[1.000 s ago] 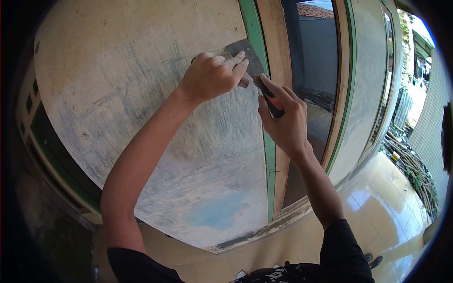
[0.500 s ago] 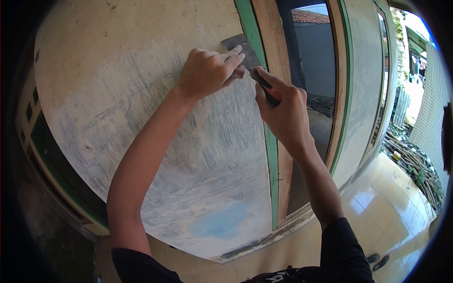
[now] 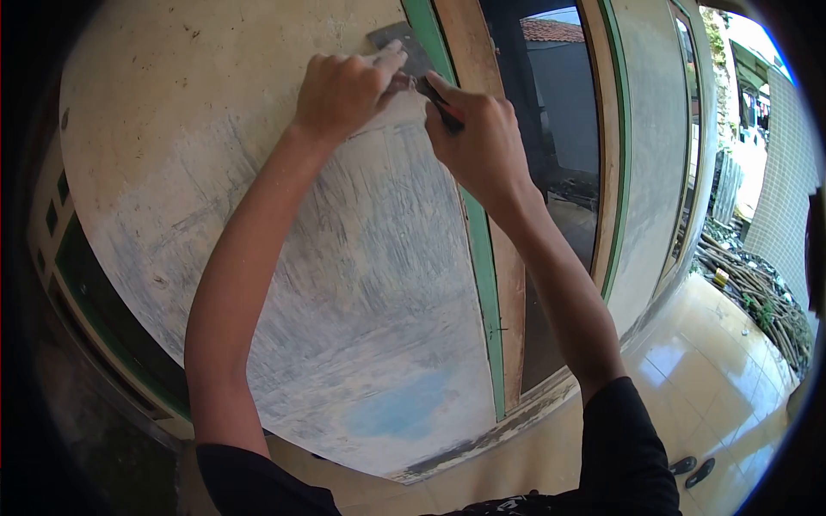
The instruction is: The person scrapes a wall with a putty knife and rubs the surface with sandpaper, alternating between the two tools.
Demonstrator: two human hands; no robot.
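Observation:
At the top of the wall (image 3: 370, 241), my right hand (image 3: 483, 142) is wrapped round the black and red handle of a scraper (image 3: 416, 58). The wide grey blade lies against the wall beside the green frame strip (image 3: 482, 301). My left hand (image 3: 342, 93) is closed at the blade, its whitish, dusty fingertips pressing on the metal; its thumb and underside are partly hidden. Below both hands, the wall surface is pale and streaked with grey scrape marks, with a light blue patch (image 3: 400, 404) low down. Higher up, the wall is yellowish.
Right of the green strip are a wooden frame (image 3: 514, 335) and dark window glass (image 3: 564, 112). Shiny floor tiles (image 3: 688, 370) lie at the lower right, with a pair of dark sandals (image 3: 699, 471). A pile of sticks (image 3: 748, 292) lies beyond.
Both hands and the scraper have moved up and to the left in view, along the green strip. The view itself has shifted slightly. Both hands keep their hold.

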